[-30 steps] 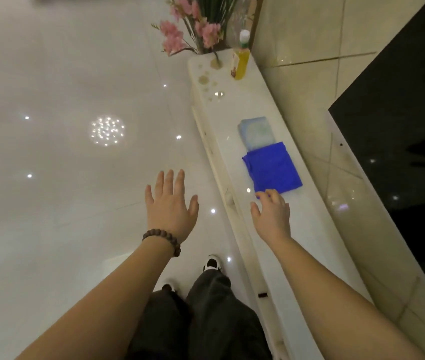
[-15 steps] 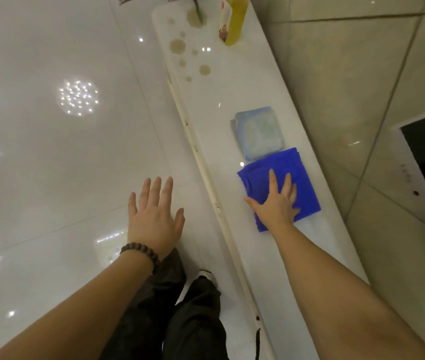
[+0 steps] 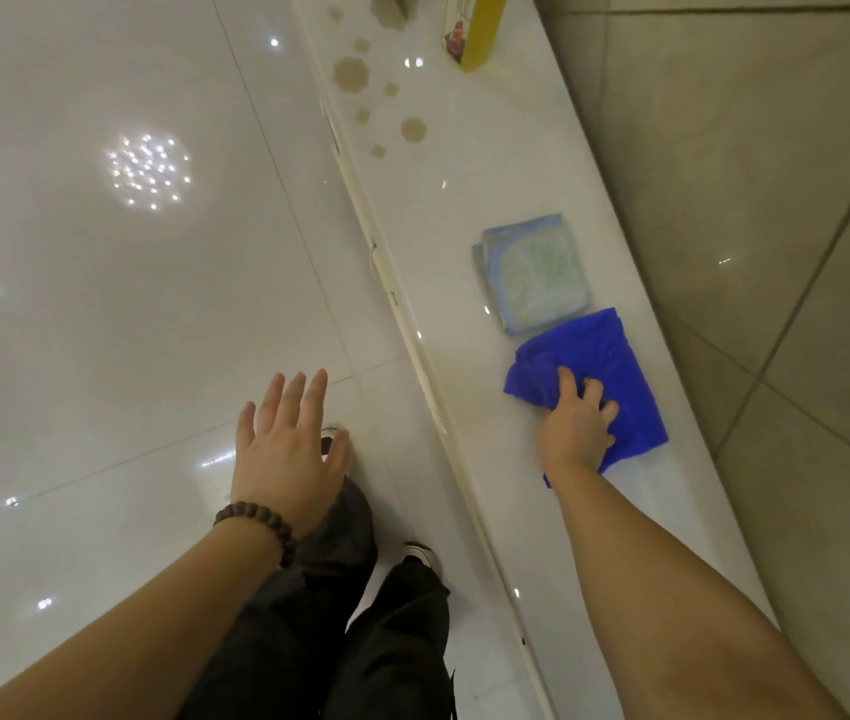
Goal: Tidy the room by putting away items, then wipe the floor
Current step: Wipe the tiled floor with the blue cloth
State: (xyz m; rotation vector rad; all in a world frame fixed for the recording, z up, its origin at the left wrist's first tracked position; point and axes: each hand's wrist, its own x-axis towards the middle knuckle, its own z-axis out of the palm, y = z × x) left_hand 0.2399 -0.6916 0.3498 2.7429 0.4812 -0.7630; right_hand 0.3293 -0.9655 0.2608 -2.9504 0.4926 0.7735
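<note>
- The right hand point(image 3: 576, 433) now gathers the blue cloth point(image 3: 615, 366) on the white tabletop point(image 3: 464, 200); its fingers are curled into the fabric and bunch the near left corner. Half a second ago the same hand lay flat on the cloth with straight fingers, and 1 second ago it only reached the cloth's edge.
- The cloth is not lifted yet; it lies just beside the pale blue folded cloth point(image 3: 534, 272), nearly touching it.
- The left hand point(image 3: 287, 449) hovers over the shiny floor point(image 3: 100, 330), fingers spread and holding nothing, as in both earlier pictures.
- A yellow bottle point(image 3: 480, 28) stands further along the tabletop, well apart, near some brown stains point(image 3: 352, 72).
- I judge the person is taking the cloth for the wiping step; the floor is not wiped yet.
</note>
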